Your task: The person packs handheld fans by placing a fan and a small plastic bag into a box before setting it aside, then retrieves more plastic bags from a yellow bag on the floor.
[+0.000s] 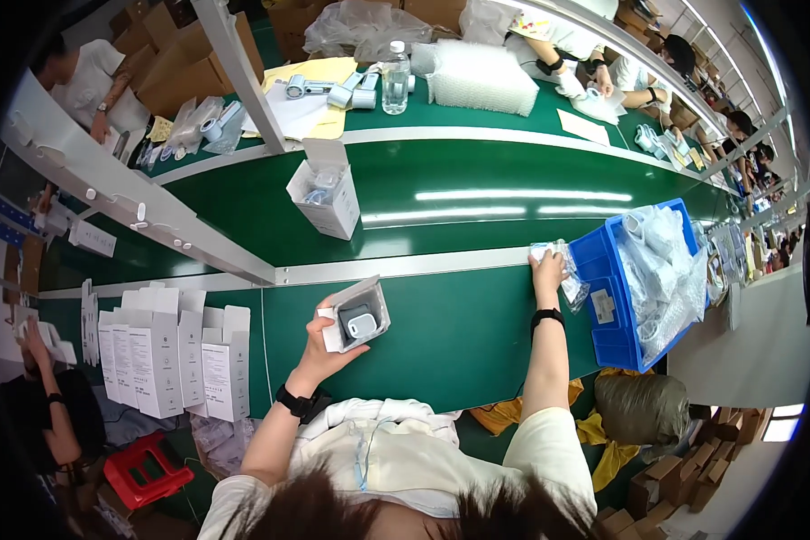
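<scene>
Left hand (pixel 319 346) grips open box (pixel 358 313), grey device seated inside, above the green table (pixel 441 333). Right hand (pixel 547 265) closes on a clear bag (pixel 562 270) beside the blue bin (pixel 607 297). Keep the box mouth up; lift the bag clear of the bin wall.

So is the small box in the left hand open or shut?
Open. The left hand holds the small box tilted with its flap up, and a grey item shows inside it.
</scene>
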`<state>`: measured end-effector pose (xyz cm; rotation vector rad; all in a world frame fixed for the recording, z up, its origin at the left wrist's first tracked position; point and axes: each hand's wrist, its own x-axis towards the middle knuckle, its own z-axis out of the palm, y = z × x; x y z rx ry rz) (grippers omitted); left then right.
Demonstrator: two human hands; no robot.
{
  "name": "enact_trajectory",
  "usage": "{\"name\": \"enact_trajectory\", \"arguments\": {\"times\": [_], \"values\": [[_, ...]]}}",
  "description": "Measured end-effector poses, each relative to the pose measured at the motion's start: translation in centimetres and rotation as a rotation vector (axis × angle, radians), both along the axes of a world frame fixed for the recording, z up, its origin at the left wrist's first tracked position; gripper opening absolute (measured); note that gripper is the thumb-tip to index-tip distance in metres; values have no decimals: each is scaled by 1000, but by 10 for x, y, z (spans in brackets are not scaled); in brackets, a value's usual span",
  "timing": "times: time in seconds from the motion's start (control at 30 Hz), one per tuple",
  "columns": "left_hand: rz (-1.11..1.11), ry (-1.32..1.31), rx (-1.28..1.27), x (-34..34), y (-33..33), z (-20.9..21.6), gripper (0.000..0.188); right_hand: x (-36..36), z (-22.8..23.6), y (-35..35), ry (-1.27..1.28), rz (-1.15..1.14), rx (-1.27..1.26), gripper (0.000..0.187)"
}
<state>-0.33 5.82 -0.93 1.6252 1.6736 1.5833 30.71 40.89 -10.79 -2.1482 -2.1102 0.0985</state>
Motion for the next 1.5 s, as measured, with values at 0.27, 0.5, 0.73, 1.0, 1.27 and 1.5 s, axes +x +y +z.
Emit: {"name": "enact_trajectory", "arguments": {"times": [0.27,0.5,0.73,1.0,1.27,1.5], "values": [[214,101,-197,3,-6,61,46,-73,102,-92,642,236,-55,43],[305,43,-318,-7,-3,66,14,-151,208,-211,1333,1152,-164,25],[386,-74,-366,-23,4,71,11,-200,186,-239,606,1692,129,20],[296,-195,-284,-25,-3,64,8,-203,182,-245,301,1513,336,17],[325,-338,-116,-47,-30,50,19,-201,167,-273,397,1536,94,29],[650,728,-1062,-101,-145,37,76,-185,158,-247,384,1594,103,51]]}}
